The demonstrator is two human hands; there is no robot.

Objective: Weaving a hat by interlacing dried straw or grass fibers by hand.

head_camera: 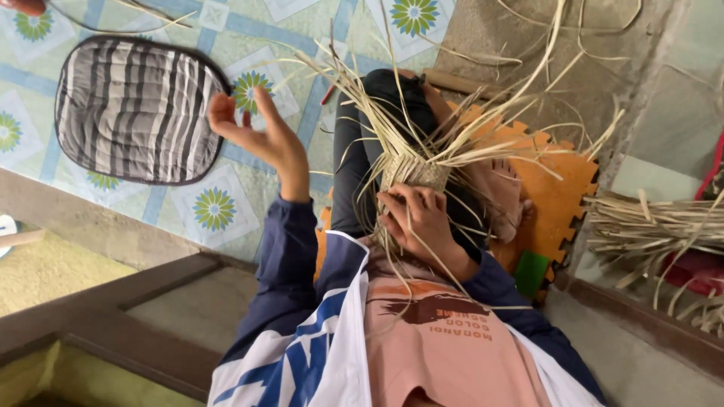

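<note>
— What have you got in your grip?

— My right hand point(422, 218) is clamped on a small woven straw piece point(413, 173), fingers wrapped over its lower edge. It sits on my lap, over my dark trouser leg point(354, 151). My left hand point(260, 132) is up and away at about ten o'clock from the weaving, fingers spread apart, holding nothing I can make out.

— What gets in the way?

— The loose straw ends point(452, 113). They fan out of the woven piece from nine o'clock round to three, crossing over my knee and partly hiding the orange foam mat point(558, 188) under me. Some strands trail down over my right wrist and my pink shirt point(445, 347).

— And around you?

— A grey striped cushion point(136, 109) lies on the tiled floor point(215, 207) at ten o'clock, well apart from the weaving. A bundle of straw point(656, 226) lies at three o'clock, beyond the mat's edge. A small green block point(532, 271) sits by the mat at four o'clock, near my right elbow.
</note>
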